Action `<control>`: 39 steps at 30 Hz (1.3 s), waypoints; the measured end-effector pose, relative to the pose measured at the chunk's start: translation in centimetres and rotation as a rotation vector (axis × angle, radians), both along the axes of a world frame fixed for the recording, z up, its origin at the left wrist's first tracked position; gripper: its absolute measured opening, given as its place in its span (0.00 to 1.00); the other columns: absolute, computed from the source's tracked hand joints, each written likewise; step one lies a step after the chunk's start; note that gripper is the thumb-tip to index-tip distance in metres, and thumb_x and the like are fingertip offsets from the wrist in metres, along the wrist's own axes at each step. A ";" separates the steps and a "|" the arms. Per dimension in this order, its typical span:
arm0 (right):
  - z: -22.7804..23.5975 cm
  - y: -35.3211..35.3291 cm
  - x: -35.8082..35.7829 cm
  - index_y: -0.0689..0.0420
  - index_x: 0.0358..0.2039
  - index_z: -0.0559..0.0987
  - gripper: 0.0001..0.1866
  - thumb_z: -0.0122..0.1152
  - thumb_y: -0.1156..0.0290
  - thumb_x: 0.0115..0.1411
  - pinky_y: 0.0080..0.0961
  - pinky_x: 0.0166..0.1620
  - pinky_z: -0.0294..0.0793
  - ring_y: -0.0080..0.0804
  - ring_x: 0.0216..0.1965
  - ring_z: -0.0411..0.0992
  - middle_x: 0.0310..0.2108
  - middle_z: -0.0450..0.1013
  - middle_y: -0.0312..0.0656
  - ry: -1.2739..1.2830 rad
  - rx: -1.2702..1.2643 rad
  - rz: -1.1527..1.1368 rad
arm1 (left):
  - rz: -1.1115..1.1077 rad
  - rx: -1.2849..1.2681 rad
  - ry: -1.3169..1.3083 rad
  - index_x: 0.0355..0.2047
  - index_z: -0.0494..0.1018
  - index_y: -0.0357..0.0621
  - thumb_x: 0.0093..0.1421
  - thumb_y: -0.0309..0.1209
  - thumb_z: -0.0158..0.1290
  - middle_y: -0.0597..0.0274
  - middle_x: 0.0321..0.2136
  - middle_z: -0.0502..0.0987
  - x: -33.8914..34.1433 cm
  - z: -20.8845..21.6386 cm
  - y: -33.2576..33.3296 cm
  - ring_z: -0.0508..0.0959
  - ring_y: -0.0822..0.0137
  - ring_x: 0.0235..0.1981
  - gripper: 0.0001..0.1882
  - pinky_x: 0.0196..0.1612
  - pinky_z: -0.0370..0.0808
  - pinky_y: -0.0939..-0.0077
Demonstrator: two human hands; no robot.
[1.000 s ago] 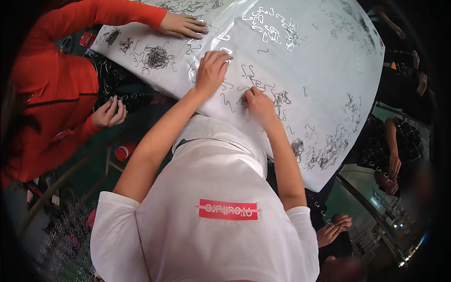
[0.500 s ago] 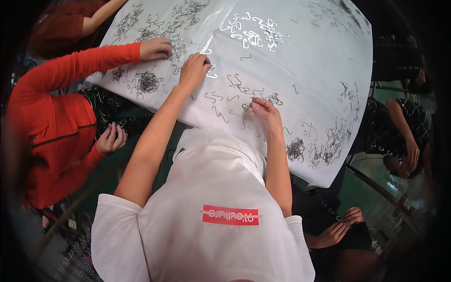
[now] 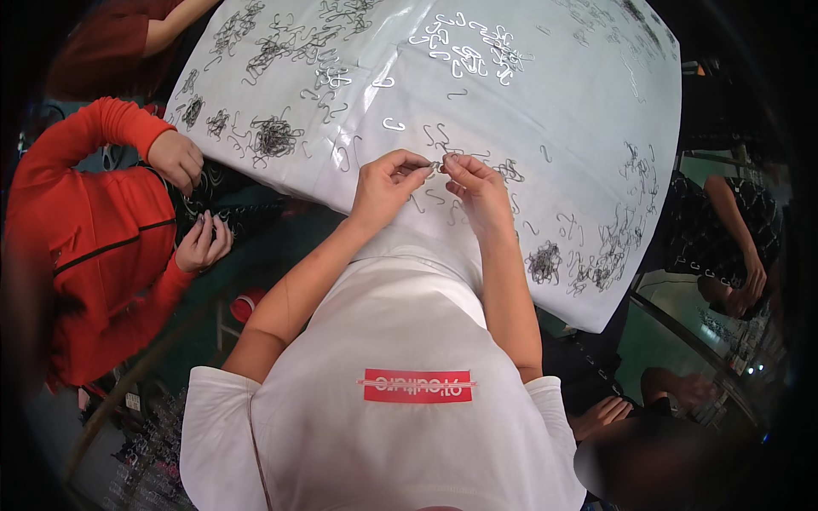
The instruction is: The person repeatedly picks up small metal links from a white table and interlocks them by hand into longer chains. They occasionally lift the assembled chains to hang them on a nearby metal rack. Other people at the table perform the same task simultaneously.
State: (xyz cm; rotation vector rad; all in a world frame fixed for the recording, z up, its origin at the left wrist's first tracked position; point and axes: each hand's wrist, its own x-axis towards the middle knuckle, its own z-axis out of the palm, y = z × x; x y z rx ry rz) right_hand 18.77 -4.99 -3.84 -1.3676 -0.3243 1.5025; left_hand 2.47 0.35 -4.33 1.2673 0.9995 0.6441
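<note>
My left hand and my right hand meet over the near part of the table, fingertips almost touching. Thumb and fingers of the left are pinched on a small shiny metal S-hook. My right hand pinches at the other side of this spot; what lies between its fingertips is too small to make out. Just beyond the fingers lie loose dark S-hooks, and more lie beside the right hand in a small clump. Two bright hooks rest beyond my left hand.
A white-covered table carries a pile of bright hooks at the far middle. Dark tangled heaps lie left and another heap right. A person in red sleeves sits at left; other people's hands show at right.
My left hand has moved right and nearer, away from the bright hooks, to meet my right hand. The right has shifted slightly up. The red-sleeved person's arm has drawn back off the table.
</note>
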 end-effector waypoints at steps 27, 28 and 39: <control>0.0 -1.1 0.2 0.62 0.35 0.76 0.07 0.60 0.72 0.59 0.20 0.37 0.71 0.25 0.31 0.75 0.30 0.76 0.39 -0.155 0.116 -0.039 | -0.006 0.315 0.257 0.41 0.76 0.38 0.59 0.28 0.55 0.62 0.29 0.79 0.1 -4.6 6.7 0.78 0.71 0.30 0.11 0.34 0.74 0.77; -0.1 -0.9 0.0 0.62 0.35 0.76 0.07 0.60 0.72 0.59 0.20 0.36 0.71 0.25 0.31 0.75 0.30 0.76 0.40 -0.175 0.133 -0.017 | -0.038 0.195 0.176 0.41 0.77 0.37 0.60 0.29 0.55 0.62 0.29 0.79 0.1 -3.5 6.0 0.77 0.73 0.30 0.11 0.33 0.74 0.78; 0.4 0.8 -0.8 0.64 0.34 0.78 0.07 0.62 0.75 0.56 0.19 0.36 0.72 0.24 0.30 0.76 0.28 0.77 0.39 -0.473 0.152 0.221 | -0.066 0.115 0.045 0.36 0.80 0.39 0.56 0.29 0.58 0.63 0.29 0.81 0.1 1.2 2.8 0.78 0.76 0.28 0.09 0.32 0.74 0.82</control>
